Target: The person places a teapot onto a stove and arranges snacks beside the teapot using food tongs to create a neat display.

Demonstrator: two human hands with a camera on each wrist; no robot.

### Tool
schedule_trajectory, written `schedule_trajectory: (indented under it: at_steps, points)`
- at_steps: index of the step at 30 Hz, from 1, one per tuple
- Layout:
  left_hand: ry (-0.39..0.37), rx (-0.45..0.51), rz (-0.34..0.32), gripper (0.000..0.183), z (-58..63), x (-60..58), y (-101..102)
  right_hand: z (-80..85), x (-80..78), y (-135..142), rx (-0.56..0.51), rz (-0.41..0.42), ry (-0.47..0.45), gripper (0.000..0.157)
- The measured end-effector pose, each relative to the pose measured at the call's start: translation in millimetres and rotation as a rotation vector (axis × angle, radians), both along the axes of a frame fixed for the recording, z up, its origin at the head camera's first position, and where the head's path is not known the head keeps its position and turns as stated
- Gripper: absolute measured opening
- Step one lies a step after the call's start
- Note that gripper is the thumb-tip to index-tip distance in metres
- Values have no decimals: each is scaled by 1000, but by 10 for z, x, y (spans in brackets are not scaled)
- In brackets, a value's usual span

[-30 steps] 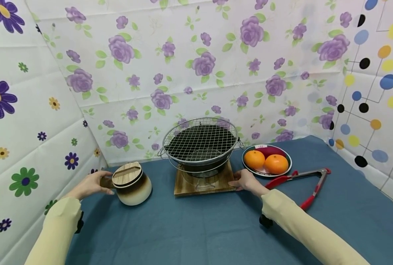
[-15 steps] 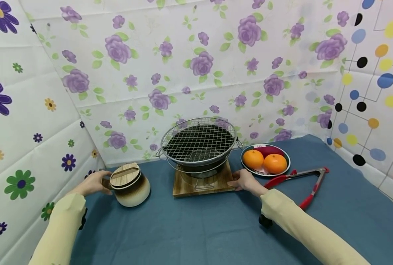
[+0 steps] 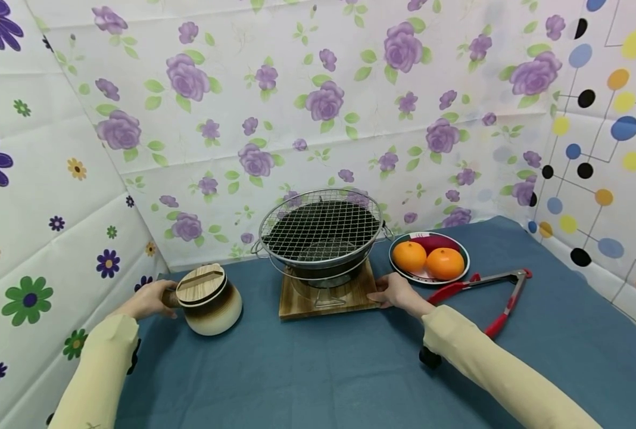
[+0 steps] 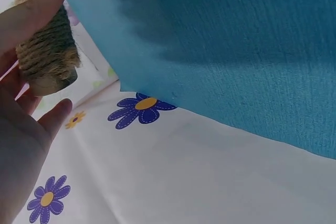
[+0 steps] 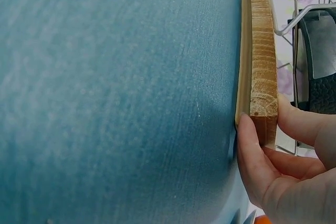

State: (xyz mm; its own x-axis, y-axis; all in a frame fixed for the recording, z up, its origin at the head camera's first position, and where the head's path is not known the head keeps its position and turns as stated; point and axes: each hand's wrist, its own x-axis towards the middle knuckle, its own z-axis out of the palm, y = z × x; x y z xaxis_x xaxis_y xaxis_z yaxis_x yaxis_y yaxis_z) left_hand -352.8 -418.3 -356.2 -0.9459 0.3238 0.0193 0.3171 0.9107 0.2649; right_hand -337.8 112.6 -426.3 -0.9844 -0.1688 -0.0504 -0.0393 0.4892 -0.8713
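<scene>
– While that rope-wrapped handle [image 4: 50, 45] is sticking out of the brown-and-cream pot [image 3: 215, 316], which hand's sitting closer, btw?

– Left hand [image 3: 149, 300], def. Handle's long axis is running roughly L-R, pot at one end, free end pointing into the palm. So the pot's lying just R of those fingers, standing on the blue tablecloth [image 3: 296, 369] w/ its wooden lid [image 3: 202, 286] sitting on top.

– K, fingers spread or pinching?

– They're lying along the far side and curving behind the handle, thumb's staying apart from them on the near side. Can't tell if they're actually squeezing tho.

– And the other one?

– Right hand [image 3: 401, 294] is pinching the near-right corner of the wooden board [image 3: 296, 307] btwn thumb and fingers. Tabletop grill [image 3: 323, 273] is standing on that board, btwn R hand and pot, so IMO everything's hinging on L's line w/ the handle rn.
</scene>
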Motion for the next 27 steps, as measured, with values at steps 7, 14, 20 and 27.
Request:
schedule_trajectory:
  at_steps: [7, 14, 20, 27]
  points:
    - [15, -19, -23, 53, 4, 26, 8, -18, 6, -5, -13, 1, 3, 38]
    - [5, -28, -31, 41, -17, 10, -27, -34, 7, -31, -9, -4, -14, 38]
    - [-30, -17, -43, 38, -53, -8, -103, -10, -6, -33, 1, -1, -4, 35]
    - [-119, 73, -15, 41, -69, 37, -154, -4, -9, -29, -5, -8, -10, 36]
